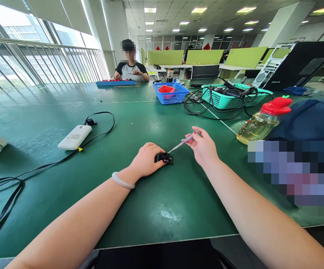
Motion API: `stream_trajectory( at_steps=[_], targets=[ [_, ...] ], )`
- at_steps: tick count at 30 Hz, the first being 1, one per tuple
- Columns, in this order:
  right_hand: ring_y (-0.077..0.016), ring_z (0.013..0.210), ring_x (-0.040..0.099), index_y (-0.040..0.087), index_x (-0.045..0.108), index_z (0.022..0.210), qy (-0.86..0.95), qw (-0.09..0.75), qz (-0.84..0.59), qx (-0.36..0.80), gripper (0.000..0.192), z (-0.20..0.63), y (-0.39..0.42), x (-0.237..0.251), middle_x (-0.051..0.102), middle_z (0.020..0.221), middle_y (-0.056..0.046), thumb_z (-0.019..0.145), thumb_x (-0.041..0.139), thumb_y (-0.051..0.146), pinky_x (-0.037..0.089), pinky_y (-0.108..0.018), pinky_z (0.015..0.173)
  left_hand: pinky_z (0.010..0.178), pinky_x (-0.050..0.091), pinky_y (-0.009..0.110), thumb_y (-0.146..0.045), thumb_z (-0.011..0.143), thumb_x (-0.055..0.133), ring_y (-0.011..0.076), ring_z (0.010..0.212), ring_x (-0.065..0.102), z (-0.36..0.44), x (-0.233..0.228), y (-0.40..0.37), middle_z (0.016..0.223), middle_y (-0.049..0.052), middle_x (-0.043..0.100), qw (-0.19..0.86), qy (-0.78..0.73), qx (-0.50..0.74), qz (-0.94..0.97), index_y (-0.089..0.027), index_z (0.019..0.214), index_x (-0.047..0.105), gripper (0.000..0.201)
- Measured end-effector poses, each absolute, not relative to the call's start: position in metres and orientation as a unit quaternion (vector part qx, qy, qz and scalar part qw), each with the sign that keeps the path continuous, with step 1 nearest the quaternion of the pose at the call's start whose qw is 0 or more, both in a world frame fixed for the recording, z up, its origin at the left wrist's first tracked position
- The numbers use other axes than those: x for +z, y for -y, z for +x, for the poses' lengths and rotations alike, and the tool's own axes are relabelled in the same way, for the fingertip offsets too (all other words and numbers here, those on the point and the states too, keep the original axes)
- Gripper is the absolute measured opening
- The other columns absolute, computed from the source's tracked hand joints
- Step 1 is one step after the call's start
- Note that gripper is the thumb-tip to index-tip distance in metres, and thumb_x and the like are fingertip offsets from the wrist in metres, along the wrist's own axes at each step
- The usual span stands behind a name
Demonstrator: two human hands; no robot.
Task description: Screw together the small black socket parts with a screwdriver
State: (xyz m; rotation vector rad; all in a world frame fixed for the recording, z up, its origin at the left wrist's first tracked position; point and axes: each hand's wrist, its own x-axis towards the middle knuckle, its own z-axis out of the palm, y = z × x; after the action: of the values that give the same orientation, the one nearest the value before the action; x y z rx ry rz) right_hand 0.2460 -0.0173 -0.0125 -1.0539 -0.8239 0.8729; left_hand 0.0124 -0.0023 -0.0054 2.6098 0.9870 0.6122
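Note:
My left hand (147,160) rests on the green table (139,209), its fingers and thumb closed around a small black part (167,158) that lies on the tabletop. What kind of part it is I cannot make out. In my right hand (203,147) is a slim screwdriver (184,141) with a clear, pale purplish handle. Its shaft slants down to the left, and the tip meets the top of the black part beside my left fingers. A pale bangle (122,181) circles my left wrist.
A white power bank (75,137) with a black cable lies left. Toward the back are a blue basket (171,93), a teal basket (226,98) with tangled cables, and a person (131,67) seated behind a blue tray (115,83). A red-lidded bottle (258,125) tilts at right.

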Motion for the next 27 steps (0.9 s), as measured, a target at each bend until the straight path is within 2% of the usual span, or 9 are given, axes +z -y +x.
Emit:
stream_trajectory(
  at_steps=[4,9,13,18,23,27],
  targets=[
    [-0.0175,0.074,0.072,0.027,0.055,0.110,0.434,0.695,-0.448,0.358,0.021,0.230,0.029,0.003,0.069,0.077,0.003,0.090,0.058,0.027,0.058,-0.047,0.090,0.108,0.045,0.049,-0.040,0.084,0.065,0.0300,0.120,0.056,0.013,-0.004,0.004,0.110,0.005,0.074,0.141,-0.350,0.210,0.902,-0.023,0.105,0.071,0.027],
    [-0.0164,0.066,0.067,0.026,0.055,0.113,0.460,0.702,-0.425,0.340,0.022,0.227,0.034,0.008,0.065,0.072,0.004,0.091,0.056,0.027,0.060,-0.043,0.079,0.108,0.045,0.049,-0.039,0.085,0.065,0.0309,0.121,0.055,0.013,-0.003,0.005,0.113,0.006,0.074,0.133,-0.361,0.205,0.900,-0.022,0.109,0.071,0.030],
    [-0.0167,0.067,0.067,0.028,0.054,0.117,0.497,0.705,-0.430,0.267,0.025,0.228,0.038,0.010,0.065,0.078,0.003,0.093,0.057,0.035,0.060,-0.041,0.077,0.108,0.044,0.050,-0.036,0.085,0.064,0.0311,0.121,0.055,0.013,-0.003,0.005,0.113,0.007,0.074,0.131,-0.376,0.207,0.894,-0.022,0.111,0.070,0.031],
    [-0.0176,0.078,0.069,0.028,0.057,0.118,0.588,0.653,-0.449,0.161,0.027,0.216,0.047,0.013,0.067,0.088,0.000,0.094,0.059,0.040,0.059,-0.038,0.080,0.109,0.044,0.048,-0.034,0.083,0.066,0.0300,0.121,0.055,0.013,-0.002,0.006,0.116,0.007,0.072,0.137,-0.380,0.200,0.893,-0.022,0.119,0.068,0.038],
    [-0.0161,0.078,0.068,0.029,0.060,0.116,0.693,0.559,-0.445,0.089,0.022,0.205,0.055,0.017,0.070,0.089,0.001,0.094,0.059,0.030,0.058,-0.035,0.080,0.109,0.044,0.048,-0.032,0.083,0.067,0.0292,0.122,0.055,0.013,-0.003,0.005,0.117,0.006,0.072,0.145,-0.368,0.197,0.897,-0.024,0.124,0.065,0.042],
    [-0.0155,0.078,0.068,0.029,0.061,0.113,0.702,0.565,-0.433,0.038,0.020,0.205,0.060,0.021,0.071,0.090,0.001,0.093,0.060,0.025,0.057,-0.033,0.080,0.108,0.045,0.047,-0.031,0.084,0.068,0.0285,0.119,0.056,0.012,-0.003,0.004,0.118,0.005,0.072,0.148,-0.361,0.195,0.900,-0.024,0.124,0.065,0.041]
  ],
)
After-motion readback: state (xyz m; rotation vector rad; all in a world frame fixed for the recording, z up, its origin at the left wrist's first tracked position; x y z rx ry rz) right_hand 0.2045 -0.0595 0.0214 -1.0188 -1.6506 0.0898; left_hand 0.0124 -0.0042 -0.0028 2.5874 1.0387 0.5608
